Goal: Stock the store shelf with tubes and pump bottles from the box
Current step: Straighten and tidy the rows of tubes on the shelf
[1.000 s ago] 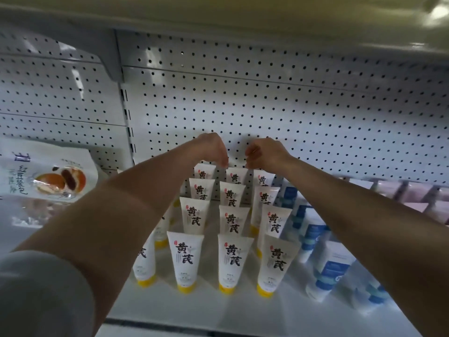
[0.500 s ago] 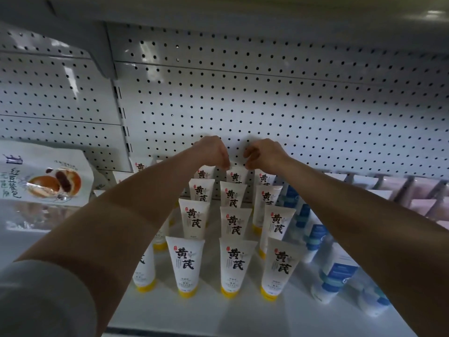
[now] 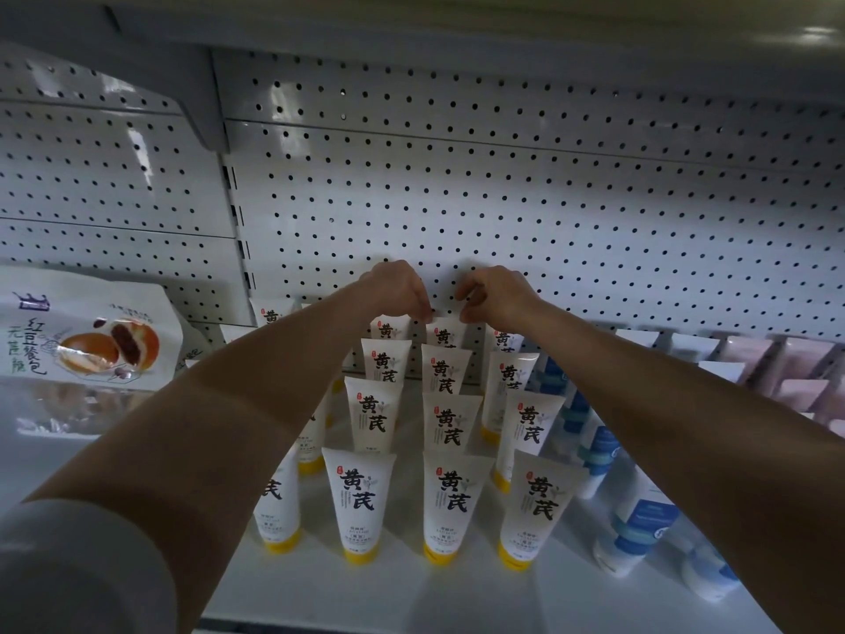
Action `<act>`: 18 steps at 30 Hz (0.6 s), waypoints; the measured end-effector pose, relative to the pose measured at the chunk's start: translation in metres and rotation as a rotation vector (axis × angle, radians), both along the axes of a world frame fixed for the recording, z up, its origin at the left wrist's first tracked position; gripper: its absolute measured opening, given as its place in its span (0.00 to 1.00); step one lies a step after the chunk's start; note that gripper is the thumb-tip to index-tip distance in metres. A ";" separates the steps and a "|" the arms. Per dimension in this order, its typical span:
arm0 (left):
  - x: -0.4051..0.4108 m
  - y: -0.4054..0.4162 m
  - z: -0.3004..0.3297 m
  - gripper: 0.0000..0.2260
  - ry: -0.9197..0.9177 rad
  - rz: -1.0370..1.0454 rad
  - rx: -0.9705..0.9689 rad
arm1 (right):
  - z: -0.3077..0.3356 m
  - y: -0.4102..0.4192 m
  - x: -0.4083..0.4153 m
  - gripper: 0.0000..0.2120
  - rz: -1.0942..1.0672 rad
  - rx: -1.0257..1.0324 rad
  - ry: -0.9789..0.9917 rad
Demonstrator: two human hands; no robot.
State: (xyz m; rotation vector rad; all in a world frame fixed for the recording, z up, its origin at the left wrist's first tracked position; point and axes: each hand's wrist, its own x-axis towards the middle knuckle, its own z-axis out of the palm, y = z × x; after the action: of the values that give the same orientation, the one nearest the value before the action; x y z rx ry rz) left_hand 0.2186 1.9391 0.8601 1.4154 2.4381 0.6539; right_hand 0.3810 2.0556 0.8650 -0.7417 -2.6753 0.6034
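Several white tubes with yellow caps and black lettering stand cap-down in rows on the white shelf (image 3: 375, 588); the front middle one (image 3: 452, 505) is nearest. Both my arms reach to the back row. My left hand (image 3: 398, 290) and my right hand (image 3: 496, 295) pinch the top edge of the rearmost middle tube (image 3: 444, 334), one at each corner, close to the pegboard back wall. The fingertips are curled downward. The tube's lower part is hidden behind the row in front.
White-and-blue tubes (image 3: 640, 528) stand to the right of the yellow-capped rows, with pink packs (image 3: 804, 359) further back right. A bagged bread product (image 3: 87, 336) sits on the left. The perforated back panel (image 3: 503, 212) rises behind; an upper shelf hangs overhead.
Both hands stay at the rear middle tube. The view has shifted slightly, so the rows appear a little lower and nearer.
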 end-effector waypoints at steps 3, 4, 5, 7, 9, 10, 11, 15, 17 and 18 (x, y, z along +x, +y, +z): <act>0.001 0.000 0.000 0.06 0.009 -0.014 -0.012 | 0.000 0.000 0.000 0.16 -0.002 -0.005 -0.005; 0.001 0.000 0.000 0.06 0.012 -0.019 -0.013 | 0.000 0.000 0.000 0.16 -0.002 -0.006 -0.009; 0.001 -0.001 0.000 0.06 0.014 -0.022 -0.013 | 0.000 0.000 0.000 0.16 -0.004 -0.007 -0.012; 0.000 0.001 -0.001 0.06 0.015 -0.028 -0.009 | 0.000 0.000 0.000 0.16 -0.007 -0.011 -0.010; 0.003 0.001 0.000 0.05 0.018 -0.039 -0.002 | -0.001 0.001 0.001 0.16 -0.008 -0.016 -0.002; 0.004 0.001 0.001 0.05 0.018 -0.040 0.004 | -0.002 0.002 0.001 0.16 -0.005 -0.018 -0.002; 0.005 0.001 0.001 0.05 0.018 -0.042 0.008 | -0.002 0.002 0.002 0.15 -0.003 -0.023 -0.003; 0.008 0.001 0.002 0.07 -0.009 -0.037 0.015 | 0.001 0.007 0.008 0.16 -0.022 -0.070 0.044; 0.007 0.002 0.004 0.05 -0.072 -0.016 0.075 | 0.006 0.011 0.015 0.17 -0.038 -0.121 0.096; 0.008 0.002 0.006 0.06 -0.089 -0.006 0.107 | 0.010 0.015 0.019 0.16 -0.048 -0.138 0.111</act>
State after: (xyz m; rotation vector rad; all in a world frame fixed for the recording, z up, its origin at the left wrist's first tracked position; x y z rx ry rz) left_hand 0.2266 1.9412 0.8659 1.3999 2.3618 0.8385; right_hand 0.4002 2.0704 0.8748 -0.7820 -2.5275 0.7987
